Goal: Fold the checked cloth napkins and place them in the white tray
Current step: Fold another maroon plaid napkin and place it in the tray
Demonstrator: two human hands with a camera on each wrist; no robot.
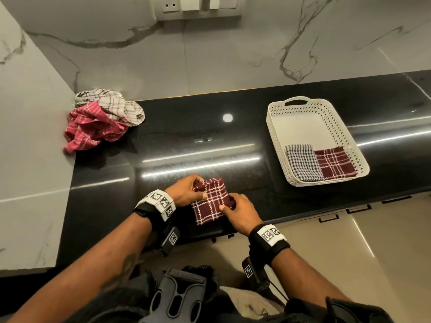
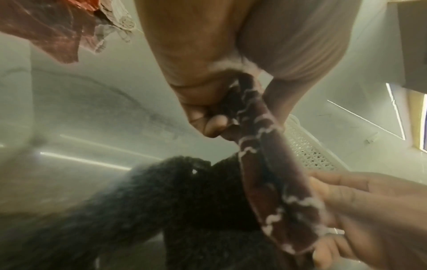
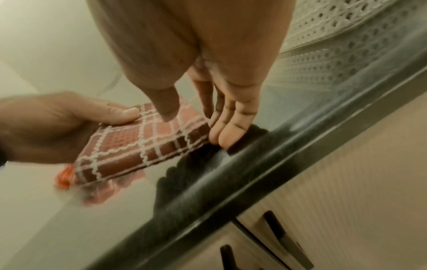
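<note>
— Where was the napkin being worked on?

— The folded maroon napkin [image 1: 211, 201] lay on the black bench [image 1: 163, 127], close to its front edge and about midway along. It was folded down to a small rectangle with white check lines.

— And the hands?

— Both were on it. The left hand [image 1: 186, 191] pinched the napkin's far left edge, thumb on top and fingers curled beneath, which the left wrist view showed plainly. The right hand [image 1: 240, 212] held the near right side: its thumb pressed on the top face while the fingers [image 3: 221, 131] lay straight and together against the cloth's edge, down at the bench surface.

— What about the tray?

— The white tray [image 1: 277, 136] stood toward the bench's right end, well apart from the hands. Two folded napkins sat side by side at its near end: a black-and-white checked napkin [image 1: 303, 163] on the left, touching a second maroon napkin [image 1: 334, 162] on the right.

— Anything unfolded?

— A crumpled pink napkin [image 1: 91, 127] lay at the back left corner of the bench, against the pale wall, with a rumpled white napkin [image 1: 114, 104] touching it just behind.
</note>
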